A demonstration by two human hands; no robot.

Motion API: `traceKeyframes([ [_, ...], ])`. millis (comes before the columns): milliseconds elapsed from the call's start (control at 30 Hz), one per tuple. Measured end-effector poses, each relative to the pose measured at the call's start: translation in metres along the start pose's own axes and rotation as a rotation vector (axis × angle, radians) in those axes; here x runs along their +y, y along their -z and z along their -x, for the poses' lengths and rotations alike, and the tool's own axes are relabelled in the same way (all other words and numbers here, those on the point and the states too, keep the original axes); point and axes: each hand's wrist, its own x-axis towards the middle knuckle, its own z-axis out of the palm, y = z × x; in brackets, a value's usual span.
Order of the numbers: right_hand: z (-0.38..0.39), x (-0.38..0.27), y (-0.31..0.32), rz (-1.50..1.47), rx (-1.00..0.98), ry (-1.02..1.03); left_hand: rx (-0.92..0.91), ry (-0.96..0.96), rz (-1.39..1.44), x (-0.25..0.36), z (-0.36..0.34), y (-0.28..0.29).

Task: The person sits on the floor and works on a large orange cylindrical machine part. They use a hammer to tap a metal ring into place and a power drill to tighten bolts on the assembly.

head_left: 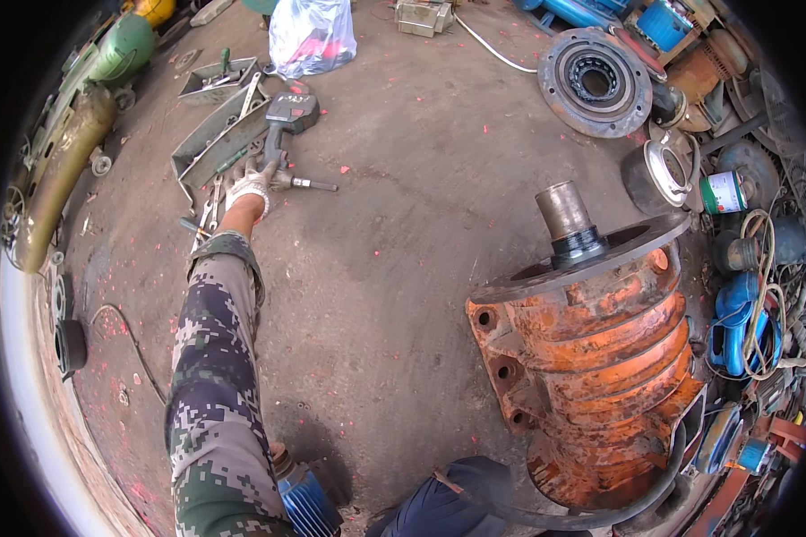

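Impact wrench (pixel 282 134), a grey-black power tool with a steel drive shaft, lies on the concrete floor (pixel 403 268) beside open grey metal toolbox trays (pixel 219 134), well apart from the big rusty orange motor housing (pixel 591 358). Left hand (pixel 251 183), in a white work glove, closes round its handle (right hand out of view). Best to take a full grip low on the handle, clear of the shaft.

**What I can count on the workshop floor**

One of my hands (pixel 251 186), gloved, is in view. I count one impact wrench (pixel 284 134), two grey metal trays (pixel 219 143), one orange ribbed motor housing (pixel 591 358) with one shaft (pixel 564 210), one round bearing cover (pixel 595 82), one plastic bag (pixel 312 36) and one green-labelled can (pixel 724 192).
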Motion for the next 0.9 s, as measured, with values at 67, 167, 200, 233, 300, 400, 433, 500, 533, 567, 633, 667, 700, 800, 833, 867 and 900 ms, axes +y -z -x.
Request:
traceKeyframes([
  [67,0.004,-0.001,0.007,0.039,-0.035,0.023,-0.045,0.017,0.027,0.002,0.004,0.003],
  [167,0.006,-0.010,0.018,0.122,-0.066,0.040,-0.106,-0.163,-0.120,0.008,-0.023,-0.002],
  [200,0.004,-0.012,0.017,0.118,-0.074,0.044,-0.088,-0.186,-0.160,0.001,-0.027,-0.002],
  [233,0.000,-0.012,0.013,0.115,-0.070,0.049,-0.068,-0.212,-0.198,-0.001,-0.034,-0.003],
  [300,-0.003,-0.011,0.011,0.100,-0.079,0.042,-0.038,-0.185,-0.222,0.002,-0.029,-0.007],
  [400,-0.003,-0.011,0.013,0.066,-0.062,0.041,-0.011,-0.147,-0.171,0.015,-0.010,-0.004],
  [433,-0.003,-0.012,0.013,0.058,-0.061,0.040,-0.017,-0.138,-0.129,0.020,0.003,-0.006],
  [500,-0.003,-0.013,0.015,0.047,-0.052,0.045,-0.016,-0.132,-0.093,0.034,0.029,-0.004],
  [533,-0.003,-0.015,0.014,0.035,-0.052,0.059,-0.011,-0.154,-0.093,0.028,0.039,-0.005],
  [567,-0.004,-0.016,0.013,0.021,-0.052,0.070,-0.016,-0.180,-0.102,0.022,0.052,-0.009],
  [633,-0.001,-0.019,0.015,0.010,-0.038,0.070,-0.137,-0.211,-0.030,0.046,0.087,-0.005],
  [667,0.000,-0.021,0.014,-0.047,0.000,-0.056,-0.120,-0.238,0.042,0.039,0.097,-0.015],
  [700,-0.001,-0.025,0.007,-0.067,0.082,-0.075,-0.107,-0.263,0.106,0.030,0.109,-0.031],
  [800,-0.003,-0.025,0.013,-0.046,0.045,-0.087,-0.191,-0.198,0.256,0.044,0.169,-0.037],
  [833,-0.007,-0.026,0.011,-0.011,0.050,-0.040,-0.137,-0.197,0.147,0.044,0.193,-0.037],
  [867,-0.016,-0.032,0.009,-0.077,0.096,0.008,-0.112,-0.192,0.186,0.034,0.205,-0.051],
  [900,-0.021,-0.034,0.003,-0.110,0.147,0.040,-0.129,-0.199,0.318,0.016,0.211,-0.072],
])
